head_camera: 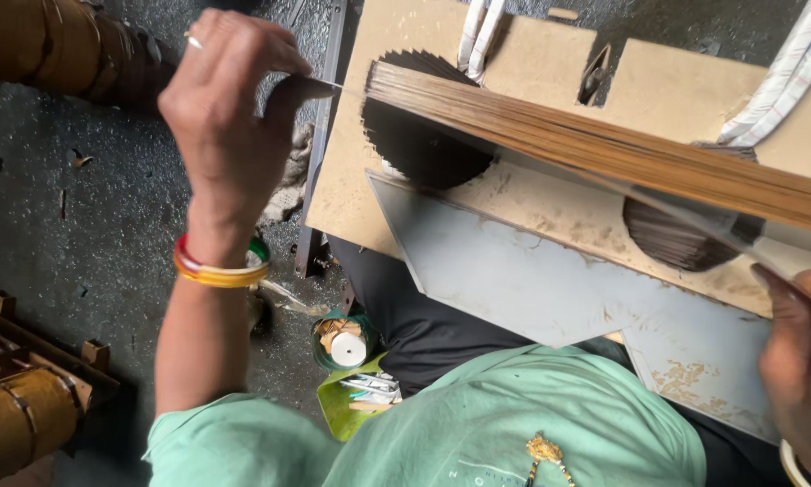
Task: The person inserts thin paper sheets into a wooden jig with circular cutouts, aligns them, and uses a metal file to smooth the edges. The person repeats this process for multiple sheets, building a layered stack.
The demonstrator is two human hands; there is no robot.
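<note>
Left hand [229, 117] fingers pinching a thin strip [320, 87] far left, right hand [797, 356] near right on a grey sheet [513, 271], fingers' state unclear, copper strips [604, 144] across a board [531, 72]

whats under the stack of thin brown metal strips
The stack of thin brown metal strips lies over a tan board with two round holes holding dark coil windings; the covered middle is hidden.

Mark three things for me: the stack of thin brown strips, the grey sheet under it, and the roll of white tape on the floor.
stack of thin brown strips [604, 149], head view, middle of the stack's top face.
grey sheet [504, 271], head view, bare centre of its left half.
roll of white tape [348, 349], head view, the roll's flat white face.
</note>
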